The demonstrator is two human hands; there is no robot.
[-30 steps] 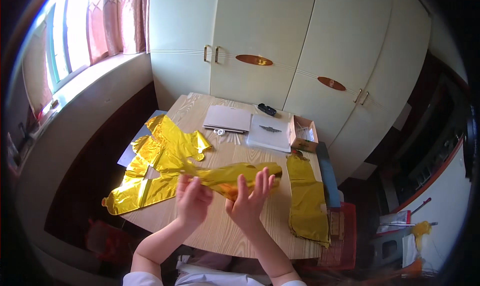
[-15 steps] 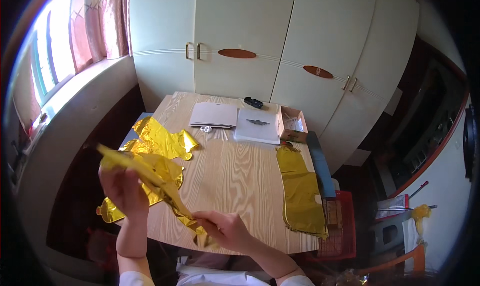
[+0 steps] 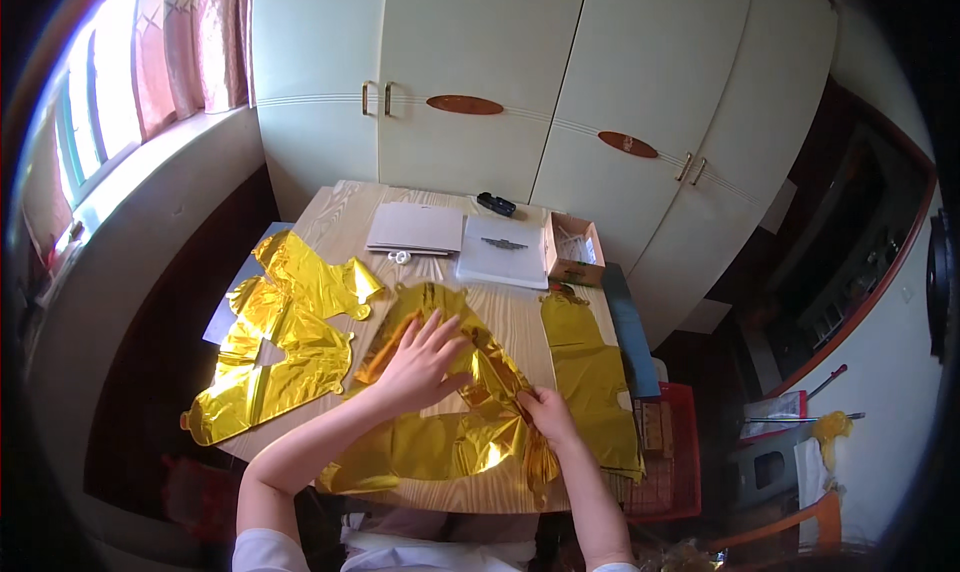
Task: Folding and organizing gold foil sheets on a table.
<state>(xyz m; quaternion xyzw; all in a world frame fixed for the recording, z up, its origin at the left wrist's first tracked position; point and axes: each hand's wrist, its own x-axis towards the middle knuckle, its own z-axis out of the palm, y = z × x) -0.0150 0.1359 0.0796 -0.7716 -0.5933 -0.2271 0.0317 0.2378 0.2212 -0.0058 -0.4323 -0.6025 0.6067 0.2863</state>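
A flat, uninflated gold foil balloon [image 3: 420, 447] lies creased across the near middle of the table, its lower part by the front edge. My left hand [image 3: 422, 364] rests over its upper part, palm down with fingers spread. At the balloon's right edge, my right hand [image 3: 548, 415] pinches the crumpled foil between thumb and fingers. More flat gold foil balloon [image 3: 305, 357] lies spread at the table's left side. To the right, a neat stack of flat gold foil balloons [image 3: 588, 372] runs along the table edge.
Along the back of the wooden table [image 3: 350, 207] are grey-white sheets [image 3: 415, 230], white rings [image 3: 399, 258], clear plastic bags [image 3: 500, 262], a black object [image 3: 496, 205] and an open box [image 3: 575, 267]. A blue panel [image 3: 630, 332] and red basket [image 3: 683, 452] flank the right edge.
The foil balloon held up at the left has come down onto the table's middle. My left hand has moved right and opened over it; my right hand has moved right, pinching its edge.
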